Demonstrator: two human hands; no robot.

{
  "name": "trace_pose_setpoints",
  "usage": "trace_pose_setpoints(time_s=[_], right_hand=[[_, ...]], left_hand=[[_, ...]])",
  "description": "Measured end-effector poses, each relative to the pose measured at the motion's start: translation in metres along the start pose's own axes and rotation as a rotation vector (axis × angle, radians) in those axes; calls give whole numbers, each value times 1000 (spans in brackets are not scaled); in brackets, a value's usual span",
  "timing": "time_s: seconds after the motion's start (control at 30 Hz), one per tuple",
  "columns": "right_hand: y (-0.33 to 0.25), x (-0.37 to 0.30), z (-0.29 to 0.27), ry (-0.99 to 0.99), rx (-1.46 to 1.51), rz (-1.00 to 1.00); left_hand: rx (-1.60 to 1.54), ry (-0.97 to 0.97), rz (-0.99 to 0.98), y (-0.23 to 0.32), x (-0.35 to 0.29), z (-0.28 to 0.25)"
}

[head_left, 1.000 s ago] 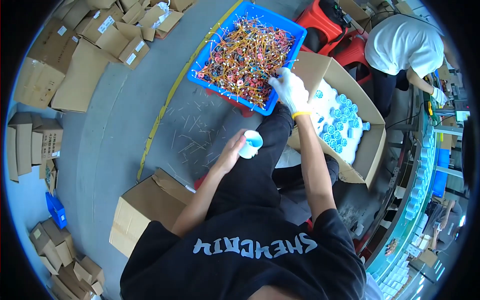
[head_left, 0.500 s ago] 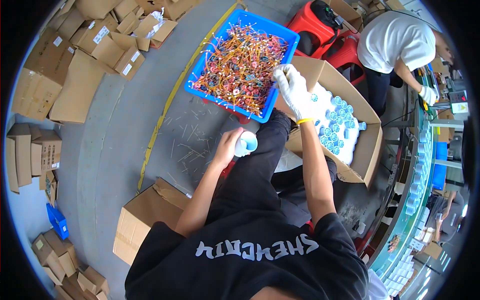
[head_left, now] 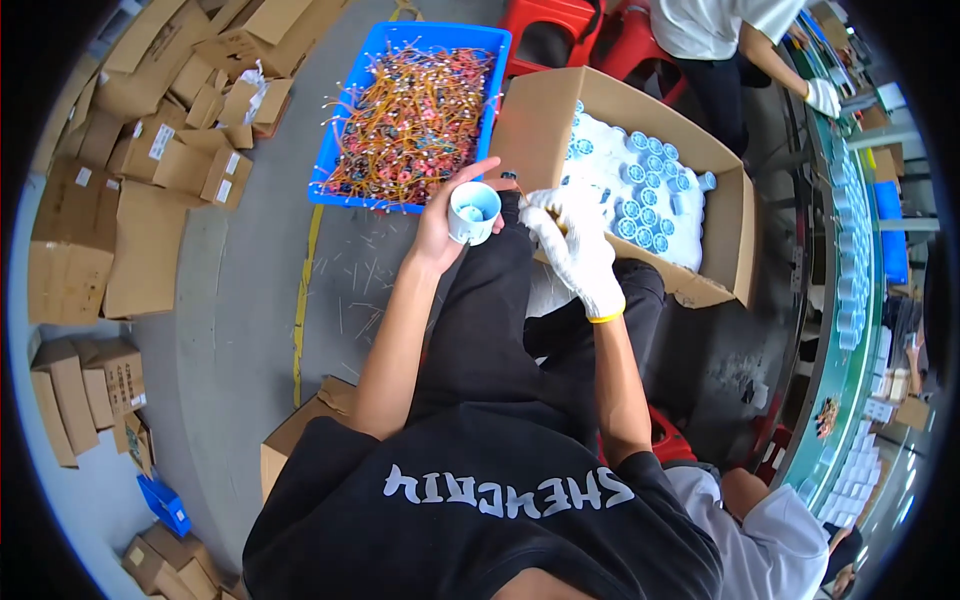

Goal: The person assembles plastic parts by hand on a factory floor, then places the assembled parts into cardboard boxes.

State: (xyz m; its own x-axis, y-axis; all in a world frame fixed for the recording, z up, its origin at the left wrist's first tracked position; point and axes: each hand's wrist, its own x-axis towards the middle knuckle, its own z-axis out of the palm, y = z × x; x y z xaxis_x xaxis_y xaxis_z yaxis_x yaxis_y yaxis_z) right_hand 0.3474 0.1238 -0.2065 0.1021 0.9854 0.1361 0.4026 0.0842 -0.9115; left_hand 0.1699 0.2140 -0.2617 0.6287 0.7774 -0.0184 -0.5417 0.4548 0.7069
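My bare left hand (head_left: 442,228) is wrapped round a pale blue plastic cup-shaped housing (head_left: 474,204), its open mouth facing up and a raised post inside. Just right of it, my right hand (head_left: 566,240), in a white knit glove with a yellow cuff, pinches a thin wire. A small dark ring-like part (head_left: 509,176) shows at that wire's end, beside the housing; it is too small to make out fully. Beyond my hands stands a blue bin (head_left: 330,165) heaped with wired ring coils (head_left: 415,125) in red, dark and orange.
An open cardboard box (head_left: 738,205) at the right holds several blue-white cylindrical housings (head_left: 640,210) on white packing. Red stools (head_left: 550,30) and a person in a white shirt (head_left: 715,30) are farther back. A green conveyor (head_left: 835,330) runs along the right. Cartons (head_left: 90,220) pile up at the left.
My right hand has come from the blue bin's edge towards me, carrying a wired part beside the housing. My left hand has risen towards the bin with the housing. The view has shifted.
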Motion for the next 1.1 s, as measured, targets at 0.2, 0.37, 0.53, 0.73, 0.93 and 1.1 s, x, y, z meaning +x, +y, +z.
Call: trace_pose_setpoints(time_s=[0.2,0.37,0.53,0.73,0.93,1.1], right_hand=[[13,-27,-26,93,-39,-130],[8,-30,-43,101,-39,-91],[1,-29,-52,24,179,117],[-2,-21,-44,25,273,147],[-9,-27,-34,-6,248,151],[-11,-41,-19,129,496,245]], left_hand=[[-44,-139,-57,-16,6,27],[352,-81,-123,-19,4,35],[239,-170,-123,-25,0,43],[-23,-90,-76,-46,-12,31],[-275,-5,-6,-44,-23,17],[-372,71,55,-34,-30,16]])
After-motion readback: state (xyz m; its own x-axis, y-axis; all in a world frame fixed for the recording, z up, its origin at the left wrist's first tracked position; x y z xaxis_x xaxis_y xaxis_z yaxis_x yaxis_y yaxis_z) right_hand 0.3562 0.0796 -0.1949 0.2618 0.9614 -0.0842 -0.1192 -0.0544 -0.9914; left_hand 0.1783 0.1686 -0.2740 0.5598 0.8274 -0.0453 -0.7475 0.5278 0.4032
